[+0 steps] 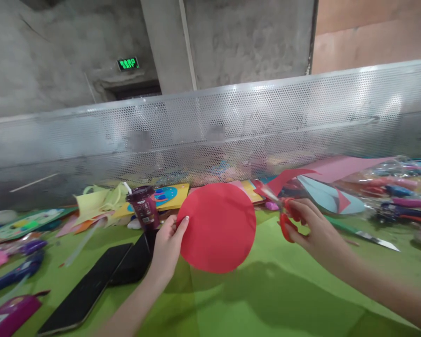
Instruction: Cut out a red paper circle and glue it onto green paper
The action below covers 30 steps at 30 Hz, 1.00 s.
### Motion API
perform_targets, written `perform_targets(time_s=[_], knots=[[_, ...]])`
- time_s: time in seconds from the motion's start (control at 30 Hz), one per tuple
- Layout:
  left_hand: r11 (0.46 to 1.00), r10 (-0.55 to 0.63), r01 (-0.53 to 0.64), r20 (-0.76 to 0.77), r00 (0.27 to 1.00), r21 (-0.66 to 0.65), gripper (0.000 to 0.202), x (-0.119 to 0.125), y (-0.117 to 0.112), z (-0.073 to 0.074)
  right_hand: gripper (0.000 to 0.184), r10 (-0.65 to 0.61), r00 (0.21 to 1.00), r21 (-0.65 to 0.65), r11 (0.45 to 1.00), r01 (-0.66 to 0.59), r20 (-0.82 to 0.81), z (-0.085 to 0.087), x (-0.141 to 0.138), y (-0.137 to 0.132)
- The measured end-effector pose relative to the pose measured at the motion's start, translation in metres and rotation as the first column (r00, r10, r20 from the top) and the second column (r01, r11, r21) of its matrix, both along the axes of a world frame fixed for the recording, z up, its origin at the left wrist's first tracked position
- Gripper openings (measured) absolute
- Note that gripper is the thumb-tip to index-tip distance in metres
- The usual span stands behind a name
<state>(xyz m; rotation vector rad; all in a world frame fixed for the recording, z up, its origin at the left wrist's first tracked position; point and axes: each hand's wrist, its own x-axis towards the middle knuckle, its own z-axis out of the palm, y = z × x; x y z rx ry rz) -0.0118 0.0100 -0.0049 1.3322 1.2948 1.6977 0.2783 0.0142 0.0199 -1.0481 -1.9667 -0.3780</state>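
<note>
A: What is seen nearest on the green tabletop (284,290)?

B: A pink case (10,313) is laid at the near left corner, and a black tablet (87,290) is laid flat just beside it, with a black phone (133,264) touching its far end.

A: What is held by the left hand (168,243)?

B: A red paper circle (217,227) is held upright above the tabletop, in the middle of the view. Its left edge is pinched in the grip, thumb in front and fingers behind.

A: And the right hand (315,229)?

B: Red-handled scissors (283,210) are held just right of the circle, apart from it. The grip is closed through the handle loops; whether the blades are parted cannot be told. A curled red paper strip (287,177) is seen at the blades.

A: What is found farther back?

B: A dark lidded cup (144,206) is stood behind the left hand, with yellow paper scraps (98,201) to its left. A craft knife (368,234) is laid beyond the right hand. The tabletop is closed off by a perforated metal screen (231,121), and a green lit sign (128,63) is mounted on the concrete wall behind.
</note>
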Motion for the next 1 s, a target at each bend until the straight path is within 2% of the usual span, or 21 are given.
perform_targets(time_s=[0.07,0.13,0.23,0.47,0.73,1.0], knots=[[1.0,-0.017,0.017,-0.004,1.0,-0.004,0.029,0.0,-0.001,0.0,0.029,-0.028,0.991,-0.234,0.972,-0.004,-0.132,-0.005,0.0,0.003],[0.999,-0.033,0.033,0.001,0.999,-0.003,0.028,0.001,-0.001,0.0,0.03,-0.047,0.975,-0.42,0.906,-0.049,-0.215,-0.008,-0.002,0.002],[0.999,-0.047,0.047,0.014,0.999,0.006,0.029,0.001,-0.001,0.0,0.03,-0.033,0.956,-0.562,0.815,-0.143,-0.291,-0.01,-0.006,-0.003],[0.998,-0.068,0.069,0.045,0.997,-0.011,0.03,0.003,-0.003,0.002,0.023,0.072,0.944,-0.608,0.749,-0.264,-0.32,-0.013,-0.007,-0.01],[0.999,-0.022,0.024,0.082,0.996,-0.029,0.033,0.008,-0.004,0.003,0.014,0.118,0.844,-0.641,0.598,-0.481,-0.523,-0.019,-0.009,-0.011],[0.999,0.007,-0.003,0.124,0.992,-0.035,0.033,0.009,-0.004,0.002,0.015,0.125,0.835,-0.651,0.569,-0.502,-0.535,-0.021,-0.01,-0.011]])
